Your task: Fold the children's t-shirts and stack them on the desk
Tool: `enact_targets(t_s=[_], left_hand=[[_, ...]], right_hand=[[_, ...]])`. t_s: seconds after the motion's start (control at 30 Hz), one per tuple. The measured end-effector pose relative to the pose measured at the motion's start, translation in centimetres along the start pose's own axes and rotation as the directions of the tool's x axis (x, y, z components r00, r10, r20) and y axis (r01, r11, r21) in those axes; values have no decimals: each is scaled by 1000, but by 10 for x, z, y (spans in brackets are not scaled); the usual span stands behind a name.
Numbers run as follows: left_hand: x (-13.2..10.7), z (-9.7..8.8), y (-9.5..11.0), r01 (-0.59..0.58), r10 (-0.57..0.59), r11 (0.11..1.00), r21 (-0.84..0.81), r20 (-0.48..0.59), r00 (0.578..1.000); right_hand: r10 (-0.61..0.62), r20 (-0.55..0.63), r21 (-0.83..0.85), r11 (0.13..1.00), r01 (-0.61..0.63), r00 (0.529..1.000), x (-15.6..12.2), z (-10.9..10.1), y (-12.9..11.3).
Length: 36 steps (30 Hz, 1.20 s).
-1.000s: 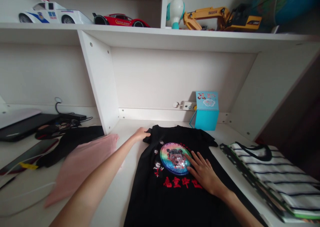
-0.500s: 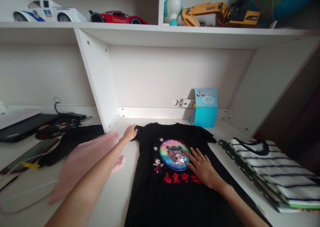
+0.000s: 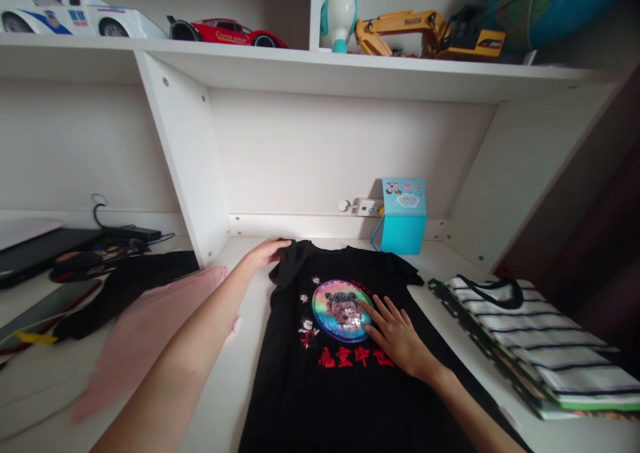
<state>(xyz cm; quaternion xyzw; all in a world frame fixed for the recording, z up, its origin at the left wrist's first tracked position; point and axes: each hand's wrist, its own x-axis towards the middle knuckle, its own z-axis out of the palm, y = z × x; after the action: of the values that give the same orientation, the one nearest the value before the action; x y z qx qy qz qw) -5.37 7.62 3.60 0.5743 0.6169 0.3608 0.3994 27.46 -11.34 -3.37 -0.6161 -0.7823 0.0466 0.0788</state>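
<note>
A black T-shirt (image 3: 310, 400) lies spread out face up on the white desk, neck at the far end. It bears a round rainbow sequin patch, small cartoon figures and red lettering. My left hand (image 3: 270, 251) pinches the shirt's left-side sleeve near the shoulder, and that sleeve is partly lifted and creased. Flat on the chest, touching the right side of the patch, rests my right hand (image 3: 400, 340) with its fingers spread. The shirt's lower part runs out of the bottom of the view.
Right of the shirt is a stack of folded clothes (image 3: 540, 340), striped shirt on top. A pink garment (image 3: 155, 333), a black cloth (image 3: 125, 286) and cables lie left. A blue desk calendar (image 3: 403, 233) stands behind. Toys, including a yellow excavator (image 3: 425, 33), occupy the shelf above.
My left hand has moved the sleeve inward and up toward the shoulder, so it no longer sticks out flat. My right hand stays on the chest. The view has shifted slightly.
</note>
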Motion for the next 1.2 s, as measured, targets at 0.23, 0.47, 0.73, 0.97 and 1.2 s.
enact_targets(t_s=[0.23,0.47,0.73,0.97,1.2], left_hand=[[-10,-49,-1,32,75,966,256,-397,915],[-106,43,-12,-530,407,600,599,341,847],[-164,44,-26,-577,249,500,646,531,810],[-167,37,-30,-576,254,506,642,528,811],[-168,37,-30,-572,254,518,635,525,813]], right_hand=[[-2,-16,2,1000,2,1000,0,2,0],[6,-19,-8,1000,-6,1000,-2,2,-4],[119,-46,79,990,-115,992,17,-44,20],[488,-82,-52,869,-493,869,76,-71,99],[502,-223,-80,845,-529,836,91,-81,102]])
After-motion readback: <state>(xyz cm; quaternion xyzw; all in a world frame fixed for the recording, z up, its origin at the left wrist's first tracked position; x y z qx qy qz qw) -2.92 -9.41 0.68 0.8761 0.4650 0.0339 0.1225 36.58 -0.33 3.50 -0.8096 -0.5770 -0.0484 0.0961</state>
